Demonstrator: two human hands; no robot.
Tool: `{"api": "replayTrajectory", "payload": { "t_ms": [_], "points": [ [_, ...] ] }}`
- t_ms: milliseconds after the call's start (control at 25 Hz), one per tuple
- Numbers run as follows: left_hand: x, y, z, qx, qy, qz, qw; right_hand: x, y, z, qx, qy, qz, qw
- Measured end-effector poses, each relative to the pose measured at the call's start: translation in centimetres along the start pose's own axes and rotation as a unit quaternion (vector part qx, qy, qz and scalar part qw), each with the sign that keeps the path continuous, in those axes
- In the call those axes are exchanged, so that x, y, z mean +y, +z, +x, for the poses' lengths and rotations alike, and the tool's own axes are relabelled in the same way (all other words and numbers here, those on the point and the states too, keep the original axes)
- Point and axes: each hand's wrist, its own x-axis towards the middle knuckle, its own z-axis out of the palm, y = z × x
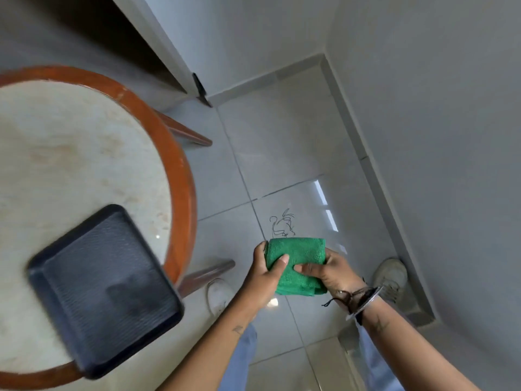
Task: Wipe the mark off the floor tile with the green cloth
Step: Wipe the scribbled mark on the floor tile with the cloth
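Glossy pale floor tile [296,153], black scribbled mark [282,223]; both hands grip folded green cloth [298,263].

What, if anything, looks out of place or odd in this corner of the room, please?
A black scribbled mark sits on the pale floor tile, just beyond the green cloth held folded in the left hand and right hand.
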Motion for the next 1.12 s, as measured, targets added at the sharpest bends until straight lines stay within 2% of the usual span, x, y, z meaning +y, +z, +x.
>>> {"api": "replayTrajectory", "payload": {
  "t_ms": [80,160,240,320,400,520,640,680,760,800,840,880,920,1000,1040,1080,1120],
  "points": [
    [-3.2,1.4,5.0,-0.023,-0.043,0.074,0.996,2.8,-2.5,3.9,0.096,0.015,-0.066,0.993],
    [-6.5,1.6,10.9,0.009,-0.059,0.150,0.987,5.4,-5.3,9.4,0.195,-0.017,-0.227,0.954],
    [-9.5,0.3,16.7,0.076,-0.037,0.308,0.948,6.8,-7.3,14.9,0.280,-0.061,-0.419,0.862],
    [-12.0,-1.4,22.0,0.117,-0.023,0.470,0.875,8.6,-8.5,20.7,0.320,-0.101,-0.535,0.775],
    [-13.8,-2.9,26.2,0.127,-0.026,0.551,0.825,11.6,-8.0,25.5,0.248,-0.087,-0.641,0.721],
    [-16.5,-3.1,30.8,0.066,-0.019,0.629,0.774,18.6,-6.1,28.1,0.062,-0.076,-0.783,0.614],
    [-18.1,-3.2,32.4,0.015,-0.015,0.657,0.754,22.5,-5.8,27.0,0.018,-0.085,-0.819,0.567],
    [-18.6,-3.4,32.4,0.010,-0.011,0.658,0.753,23.4,-6.0,26.6,-0.025,-0.107,-0.844,0.524],
    [-19.2,-3.7,32.4,0.008,0.000,0.663,0.749,24.8,-7.8,26.3,-0.147,-0.150,-0.891,0.403],
    [-19.3,-3.9,32.3,0.002,-0.002,0.672,0.741,24.5,-8.7,26.6,-0.176,-0.163,-0.888,0.393],
    [-19.2,-4.1,32.4,-0.006,-0.010,0.682,0.731,23.6,-9.5,27.1,-0.163,-0.177,-0.877,0.415],
    [-19.2,-4.2,32.6,-0.008,-0.012,0.691,0.722,22.8,-10.3,27.8,-0.101,-0.182,-0.864,0.459],
    [-19.2,-4.3,32.8,-0.008,-0.014,0.696,0.718,21.7,-10.8,29.0,0.006,-0.162,-0.841,0.517],
    [-18.9,-4.4,32.7,-0.019,-0.028,0.695,0.718,18.9,-10.6,31.4,0.214,-0.076,-0.743,0.630],
    [-18.9,-4.4,32.6,-0.021,-0.029,0.696,0.717,18.3,-9.7,31.7,0.242,-0.051,-0.704,0.665],
    [-18.8,-4.4,32.6,-0.018,-0.025,0.700,0.714,18.9,-9.0,31.5,0.225,-0.064,-0.706,0.669],
    [-18.5,-4.5,32.6,-0.018,-0.024,0.702,0.712,20.2,-8.2,30.7,0.129,-0.103,-0.744,0.647]
  ]
}}
